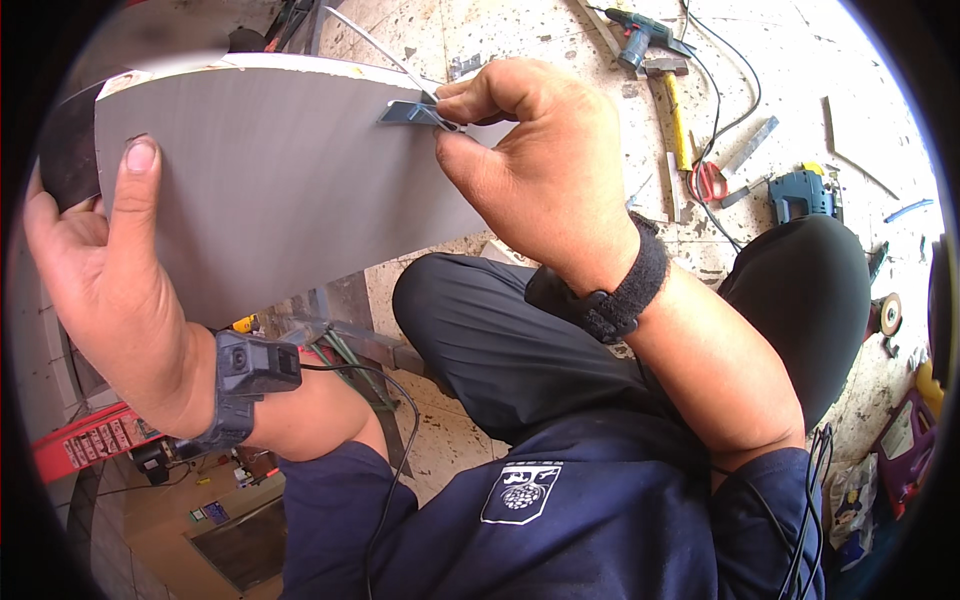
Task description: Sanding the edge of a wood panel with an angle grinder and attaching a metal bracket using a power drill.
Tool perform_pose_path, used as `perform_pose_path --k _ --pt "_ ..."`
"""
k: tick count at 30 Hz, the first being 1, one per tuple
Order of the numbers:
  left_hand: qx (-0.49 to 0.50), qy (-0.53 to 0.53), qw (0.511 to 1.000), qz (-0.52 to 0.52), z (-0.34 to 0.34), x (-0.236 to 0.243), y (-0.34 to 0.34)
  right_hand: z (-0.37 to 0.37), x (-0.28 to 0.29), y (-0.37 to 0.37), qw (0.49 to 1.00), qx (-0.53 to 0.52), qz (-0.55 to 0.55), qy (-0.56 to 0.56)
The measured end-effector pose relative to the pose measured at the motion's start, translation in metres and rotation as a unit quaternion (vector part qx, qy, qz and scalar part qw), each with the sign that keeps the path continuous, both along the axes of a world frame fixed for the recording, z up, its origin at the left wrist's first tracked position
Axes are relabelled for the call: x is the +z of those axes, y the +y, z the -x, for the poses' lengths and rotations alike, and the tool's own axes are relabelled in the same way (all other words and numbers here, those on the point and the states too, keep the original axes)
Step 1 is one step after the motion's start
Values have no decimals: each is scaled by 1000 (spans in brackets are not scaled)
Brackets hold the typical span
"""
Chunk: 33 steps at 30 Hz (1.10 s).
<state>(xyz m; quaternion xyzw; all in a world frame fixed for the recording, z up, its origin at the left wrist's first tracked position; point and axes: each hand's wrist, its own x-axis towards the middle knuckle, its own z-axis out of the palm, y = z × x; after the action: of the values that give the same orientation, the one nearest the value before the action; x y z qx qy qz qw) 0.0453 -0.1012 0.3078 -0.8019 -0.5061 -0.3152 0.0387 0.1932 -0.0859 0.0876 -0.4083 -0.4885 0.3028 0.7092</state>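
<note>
While the left hand (105,265) clasps one end of the grey panel (290,190), thumb on its face, the right hand (560,160) pinches a small metal piece (403,112) near the upper edge; light, even pressure would likely serve best. Markings: a white shirt emblem (521,494); farther off, a label (112,437) on a red bar (54,459), too small to read.

My left hand (110,265) is raised at the far left, its thumb (137,195) straight up, its fingers (75,225) bent and partly hidden. My right hand (555,165) is bent inward at the wrist (615,260), thumb and forefinger (500,88) pinched; both forearms (715,365) slant upward and leftward.
</note>
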Motion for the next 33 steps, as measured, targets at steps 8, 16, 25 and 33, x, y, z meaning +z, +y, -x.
perform_pose_path --k 8,16,25,33 --pt "5 29 999 -12 -3 1 -2 -3 7 -2 999 -10 -7 -33" --pt "23 9 1000 -9 -4 -1 -5 -5 18 -4 999 -13 -8 -50" --pt "1 -10 1000 -25 -5 -6 -6 -5 37 -7 998 -17 -46 -34" --pt "5 -33 999 -13 -12 -6 -12 -1 57 -4 991 -36 -122 30"
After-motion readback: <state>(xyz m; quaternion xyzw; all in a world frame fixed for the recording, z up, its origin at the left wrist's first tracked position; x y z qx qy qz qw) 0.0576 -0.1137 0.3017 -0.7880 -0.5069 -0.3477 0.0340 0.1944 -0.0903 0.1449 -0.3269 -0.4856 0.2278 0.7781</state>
